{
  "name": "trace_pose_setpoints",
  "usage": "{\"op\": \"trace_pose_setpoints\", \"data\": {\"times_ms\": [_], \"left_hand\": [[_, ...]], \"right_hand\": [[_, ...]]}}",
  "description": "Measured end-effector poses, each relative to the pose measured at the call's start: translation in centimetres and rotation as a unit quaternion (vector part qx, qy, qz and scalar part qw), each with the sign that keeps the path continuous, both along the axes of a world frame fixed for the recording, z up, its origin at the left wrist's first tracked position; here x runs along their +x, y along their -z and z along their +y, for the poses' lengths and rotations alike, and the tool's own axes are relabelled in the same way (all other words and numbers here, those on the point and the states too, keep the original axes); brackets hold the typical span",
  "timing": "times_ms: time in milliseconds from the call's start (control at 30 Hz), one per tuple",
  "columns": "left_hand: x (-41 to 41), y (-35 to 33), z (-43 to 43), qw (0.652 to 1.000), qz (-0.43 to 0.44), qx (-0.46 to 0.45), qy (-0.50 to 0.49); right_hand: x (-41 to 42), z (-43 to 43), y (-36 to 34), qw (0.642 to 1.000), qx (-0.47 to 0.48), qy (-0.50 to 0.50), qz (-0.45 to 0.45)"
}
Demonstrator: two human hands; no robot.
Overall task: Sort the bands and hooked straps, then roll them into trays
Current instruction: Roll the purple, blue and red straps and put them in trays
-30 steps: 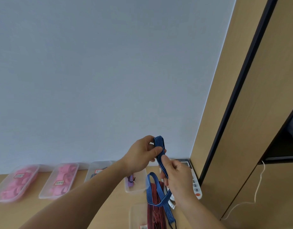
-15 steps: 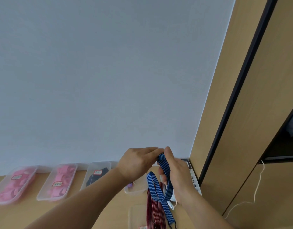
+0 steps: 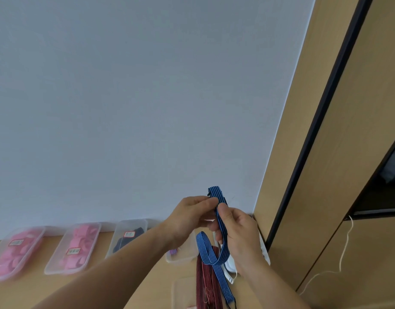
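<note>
A blue striped strap (image 3: 216, 258) is held up in front of the wall by both hands. My left hand (image 3: 189, 216) pinches its folded top end, which sticks up above the fingers. My right hand (image 3: 238, 233) grips the strap just below, and a loop hangs down beneath it. Red striped straps (image 3: 206, 279) lie on the table under the loop, partly over a clear tray (image 3: 181, 291) at the bottom edge.
Along the wall stand clear trays: two with pink rolls (image 3: 16, 248) (image 3: 77, 244), one with a dark item (image 3: 127, 237), and one behind my left arm holding a purple piece (image 3: 181, 256). A wooden cabinet (image 3: 325, 175) rises at right, with a white cord (image 3: 343, 253) hanging.
The strap's folded top end rose above my left fingers again after being tucked low half a second ago. My right hand slid along the strap; the hanging loop stayed below.
</note>
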State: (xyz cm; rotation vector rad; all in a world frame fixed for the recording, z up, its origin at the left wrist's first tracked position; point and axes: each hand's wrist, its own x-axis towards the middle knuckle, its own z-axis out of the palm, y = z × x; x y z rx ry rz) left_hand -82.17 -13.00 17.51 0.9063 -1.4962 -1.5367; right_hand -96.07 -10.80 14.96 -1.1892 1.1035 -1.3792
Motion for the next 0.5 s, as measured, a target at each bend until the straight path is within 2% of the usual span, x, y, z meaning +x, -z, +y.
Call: {"op": "trace_pose_setpoints", "data": {"times_ms": [100, 267, 500], "left_hand": [[-0.04, 0.00, -0.03, 0.999, 0.024, 0.015, -0.016], [0.38, 0.24, -0.12, 0.997, -0.003, 0.025, -0.079], [0.87, -0.02, -0.93, 0.980, -0.071, -0.079, -0.168]], "right_hand": [[-0.11, 0.01, 0.39, 0.999, -0.010, 0.008, 0.029], [0.08, 0.30, 0.59, 0.998, -0.003, 0.020, 0.065], [-0.22, 0.61, 0.71, 0.998, 0.031, -0.004, 0.063]]}}
